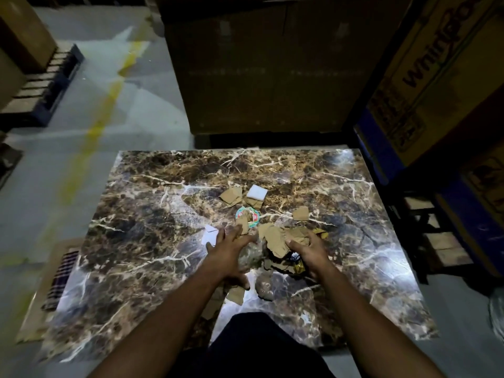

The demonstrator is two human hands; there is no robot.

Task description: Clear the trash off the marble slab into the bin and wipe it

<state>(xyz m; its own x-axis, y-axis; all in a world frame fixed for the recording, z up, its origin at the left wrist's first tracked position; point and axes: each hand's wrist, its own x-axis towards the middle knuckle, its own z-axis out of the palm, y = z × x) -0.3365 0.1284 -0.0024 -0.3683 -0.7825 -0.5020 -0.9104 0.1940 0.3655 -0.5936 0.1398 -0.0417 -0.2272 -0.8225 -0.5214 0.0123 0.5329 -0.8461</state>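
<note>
Item: slab (152, 241), brown marble with white veins, glossy; it lay flat on the floor before us, glare at its near and right edges.

Trash, all near the slab's centre:
- Cardboard scraps (231, 195), tan, at the far side of the cluster, one more (300, 213) set apart to the right.
- White square (256, 192), just right of the far scraps.
- Round label (248, 215), red, green and white, partly covered by a scrap.
- White paper (209, 236), at the left, just beside our left fingertips.
- Torn cardboard heap (275, 240), between our hands.
- Foil wrapper (296, 264), dark and gold, under the right hand.
- Loose scraps (235, 294), nearer us, below the left wrist.

Left hand (228, 252): fingers spread and relaxed over the slab, its grip open, holding nothing we could see.

Right hand (309, 251): fingers curled into the heap's right side; its grip was closed on torn cardboard.

Surroundings: large cartons (261, 64) stood beyond the far edge, a printed carton (425, 85) at the far right. A checked cloth (61, 276) lay on flat cardboard (32, 323) at the slab's left edge. A yellow floor line (103, 105) ran far left, beside a pallet (51, 75).
</note>
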